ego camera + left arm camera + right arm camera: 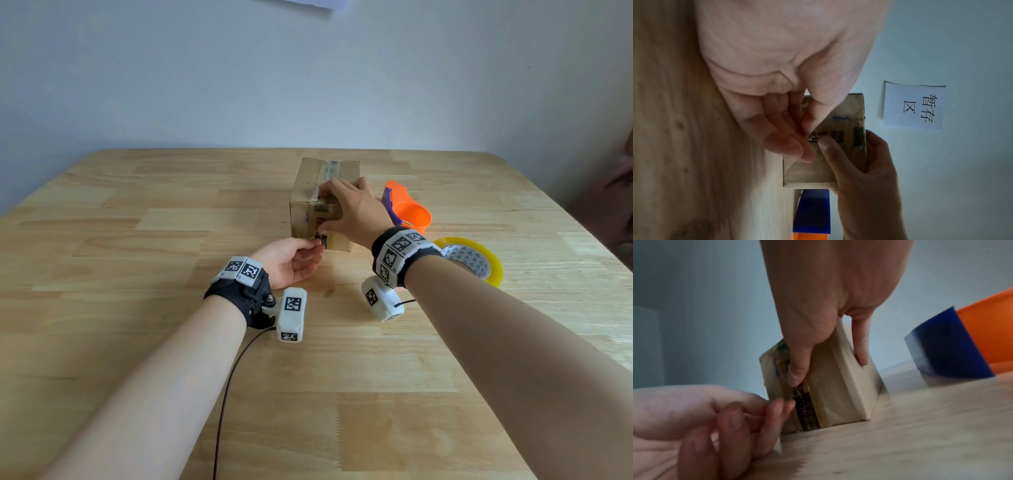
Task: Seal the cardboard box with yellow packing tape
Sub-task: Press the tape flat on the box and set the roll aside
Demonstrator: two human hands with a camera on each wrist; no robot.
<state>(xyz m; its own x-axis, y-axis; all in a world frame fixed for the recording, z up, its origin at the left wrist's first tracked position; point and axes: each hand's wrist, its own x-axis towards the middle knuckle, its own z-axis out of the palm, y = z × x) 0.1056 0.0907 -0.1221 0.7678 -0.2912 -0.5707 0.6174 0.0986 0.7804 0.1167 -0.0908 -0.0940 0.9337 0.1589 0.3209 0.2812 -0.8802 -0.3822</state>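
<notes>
Closest, my left hand (291,258) is pinching something at the box (310,186) front mid-counter (137,342); what, I'm not seeing. Right hand (354,212) is gripping the box, hiding its near corner.

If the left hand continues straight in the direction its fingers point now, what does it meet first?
Almost certainly the cardboard box. The left hand lies low on the table, its fingers aimed at the lower part of the box's near face and seemingly already touching it, just below the right hand's thumb.
</notes>
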